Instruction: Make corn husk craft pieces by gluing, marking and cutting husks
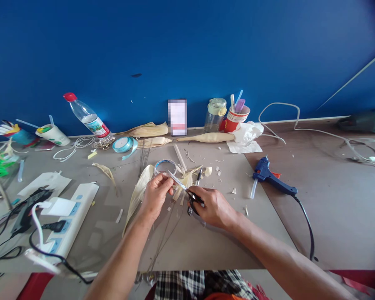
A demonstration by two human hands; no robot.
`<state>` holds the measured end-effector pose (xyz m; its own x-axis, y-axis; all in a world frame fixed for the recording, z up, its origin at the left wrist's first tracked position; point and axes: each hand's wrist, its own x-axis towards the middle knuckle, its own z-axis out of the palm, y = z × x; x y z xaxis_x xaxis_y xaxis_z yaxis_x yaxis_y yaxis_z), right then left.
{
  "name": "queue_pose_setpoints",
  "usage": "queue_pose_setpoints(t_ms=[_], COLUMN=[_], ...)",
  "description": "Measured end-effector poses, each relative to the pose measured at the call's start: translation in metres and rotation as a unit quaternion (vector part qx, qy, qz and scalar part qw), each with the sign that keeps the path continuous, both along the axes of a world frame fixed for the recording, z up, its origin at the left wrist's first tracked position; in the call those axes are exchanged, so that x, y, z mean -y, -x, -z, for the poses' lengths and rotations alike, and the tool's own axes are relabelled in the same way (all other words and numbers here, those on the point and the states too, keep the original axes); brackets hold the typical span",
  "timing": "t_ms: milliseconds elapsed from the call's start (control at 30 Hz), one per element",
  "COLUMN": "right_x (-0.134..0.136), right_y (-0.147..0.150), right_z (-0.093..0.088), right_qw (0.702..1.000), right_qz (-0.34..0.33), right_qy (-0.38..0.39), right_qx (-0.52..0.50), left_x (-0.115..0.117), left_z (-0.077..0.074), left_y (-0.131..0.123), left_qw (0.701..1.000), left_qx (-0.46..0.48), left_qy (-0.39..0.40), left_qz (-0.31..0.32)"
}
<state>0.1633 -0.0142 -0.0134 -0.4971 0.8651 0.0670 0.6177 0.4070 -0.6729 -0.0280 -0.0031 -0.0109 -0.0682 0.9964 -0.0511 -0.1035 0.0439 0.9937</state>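
Black-handled scissors (194, 199) are in my right hand (214, 204), whose fingers wrap round the handles. Their blades point up and left, with the tips by my left hand (158, 192). My left thumb and fingertips are pinched together; whatever they hold is too small to make out. Just beyond my left hand lies a tape roll (165, 161). Pale dried husk pieces (187, 179) lie behind the scissors, beside a black pen (199, 176). A longer husk (139, 193) rests left of my left hand, and thin wires (167, 241) run across the table below.
A blue glue gun (271, 177) with a black cord lies at right. At left is a white power strip (78, 212) with cables. Along the blue wall stand a tilted bottle (89, 116), a lidded jar (215, 116) and a red cup (236, 118). A turquoise ribbon roll (123, 144) sits nearby.
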Motion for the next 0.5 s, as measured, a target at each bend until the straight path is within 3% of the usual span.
queue_pose_setpoints(t_ms=[500], right_x=[-0.0021], right_y=[0.0001], right_z=[0.0015], right_qw=[0.999], right_qz=[0.010], right_qy=[0.018], right_qx=[-0.039], left_x=[-0.0014], left_z=[-0.0004], left_y=[0.0029], left_qw=[1.000], left_qx=[0.003], left_qy=[0.011], left_qz=[0.007])
